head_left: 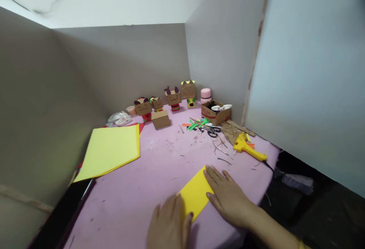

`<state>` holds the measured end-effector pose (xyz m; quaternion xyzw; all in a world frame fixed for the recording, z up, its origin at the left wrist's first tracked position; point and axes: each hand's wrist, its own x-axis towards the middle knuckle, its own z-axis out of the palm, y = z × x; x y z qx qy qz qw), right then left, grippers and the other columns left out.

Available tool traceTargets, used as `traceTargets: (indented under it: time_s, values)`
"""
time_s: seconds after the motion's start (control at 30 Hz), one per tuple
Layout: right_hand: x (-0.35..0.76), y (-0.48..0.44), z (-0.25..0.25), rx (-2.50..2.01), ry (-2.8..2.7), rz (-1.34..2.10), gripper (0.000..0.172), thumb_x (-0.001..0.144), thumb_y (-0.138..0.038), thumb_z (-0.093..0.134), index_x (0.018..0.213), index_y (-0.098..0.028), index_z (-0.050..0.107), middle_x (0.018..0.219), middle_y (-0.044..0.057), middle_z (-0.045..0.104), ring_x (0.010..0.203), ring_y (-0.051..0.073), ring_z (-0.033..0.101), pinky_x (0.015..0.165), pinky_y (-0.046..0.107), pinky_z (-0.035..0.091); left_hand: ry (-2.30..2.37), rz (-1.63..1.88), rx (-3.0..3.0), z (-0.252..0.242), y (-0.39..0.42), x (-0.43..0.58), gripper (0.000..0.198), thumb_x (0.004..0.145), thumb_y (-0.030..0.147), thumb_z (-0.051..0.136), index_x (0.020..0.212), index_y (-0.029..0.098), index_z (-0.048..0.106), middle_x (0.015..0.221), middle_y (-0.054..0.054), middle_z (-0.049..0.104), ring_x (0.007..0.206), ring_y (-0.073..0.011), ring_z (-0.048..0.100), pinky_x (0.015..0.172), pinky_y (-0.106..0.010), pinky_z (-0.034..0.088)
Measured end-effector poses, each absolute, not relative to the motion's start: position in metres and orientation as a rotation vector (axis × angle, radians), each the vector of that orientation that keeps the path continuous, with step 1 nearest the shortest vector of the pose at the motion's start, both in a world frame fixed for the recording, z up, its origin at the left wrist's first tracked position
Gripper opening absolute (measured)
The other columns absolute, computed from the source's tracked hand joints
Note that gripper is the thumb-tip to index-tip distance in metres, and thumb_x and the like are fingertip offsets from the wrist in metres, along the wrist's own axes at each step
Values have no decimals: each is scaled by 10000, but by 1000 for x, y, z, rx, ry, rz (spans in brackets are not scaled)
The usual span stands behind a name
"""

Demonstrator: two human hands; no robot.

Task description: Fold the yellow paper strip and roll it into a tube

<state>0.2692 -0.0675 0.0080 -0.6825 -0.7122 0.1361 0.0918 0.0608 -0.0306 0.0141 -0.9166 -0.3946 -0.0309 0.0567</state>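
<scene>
A rectangular piece of yellow paper (196,192) lies at a slant on the pink-covered table close to me. My right hand (226,195) rests on its right end, palm down, with the fingers stretched out and the thumb apart. At the opposite end, my left hand (168,222) presses down with its fingers extended, the thumb near the paper's front edge. Neither hand grips the paper. Part of the left end is hidden under my left hand.
Yellow sheets (111,150) are stacked at the left. A yellow glue gun (248,146) lies right, near scissors (212,133), green strips (196,124) and a cardboard box (216,115). Cardboard-headed figures (173,97), a small box (160,120) and a pink bottle (205,95) stand behind.
</scene>
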Motion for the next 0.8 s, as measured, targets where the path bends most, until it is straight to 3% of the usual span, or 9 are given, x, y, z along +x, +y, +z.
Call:
traceTargets:
  time_s: [0.17, 0.3, 0.53, 0.67, 0.8]
  values:
    - [270, -68, -7, -2043, -2166, 296, 556, 899, -372, 247, 1396, -131, 188, 1453, 73, 127, 1333, 226, 139, 1061, 482, 190, -1272, -103, -3044, 5, -36, 110, 639, 854, 534, 289, 1336, 117, 333, 1413, -110, 267, 1297, -297, 261, 1019, -518, 309]
    - [270, -68, -17, -2082, -2166, 205, 554, 898, -379, 255, 1391, -134, 194, 1450, 54, 120, 1330, 221, 152, 1062, 474, 206, -1486, -85, -3023, -6, -44, 91, 737, 831, 582, 267, 1363, 73, 233, 1434, -132, 161, 1321, -300, 157, 1059, -496, 230]
    - [273, -69, -9, -2075, -2159, 242, 555, 894, -377, 283, 1386, -128, 224, 1446, 64, 165, 1325, 235, 178, 1055, 493, 219, -1673, -70, -2711, -10, -64, 49, 730, 809, 529, 345, 1327, 16, 309, 1402, -198, 250, 1283, -348, 285, 993, -546, 321]
    - [241, -63, 15, -2130, -2135, 295, 570, 864, -292, 338, 1374, -53, 245, 1446, 126, 148, 1336, 279, 102, 1055, 561, 81, -1727, -89, -2522, -10, -70, 53, 657, 786, 445, 385, 1283, 15, 400, 1399, -181, 285, 1282, -328, 306, 996, -513, 317]
    - [200, -54, 23, -1588, -2351, 643, 510, 908, -362, 307, 1384, -184, 266, 1447, 72, 208, 1333, 246, 151, 1055, 549, 132, -1687, 3, -2429, -12, -66, 55, 573, 746, 327, 431, 1253, 60, 459, 1355, -161, 363, 1234, -298, 401, 964, -478, 357]
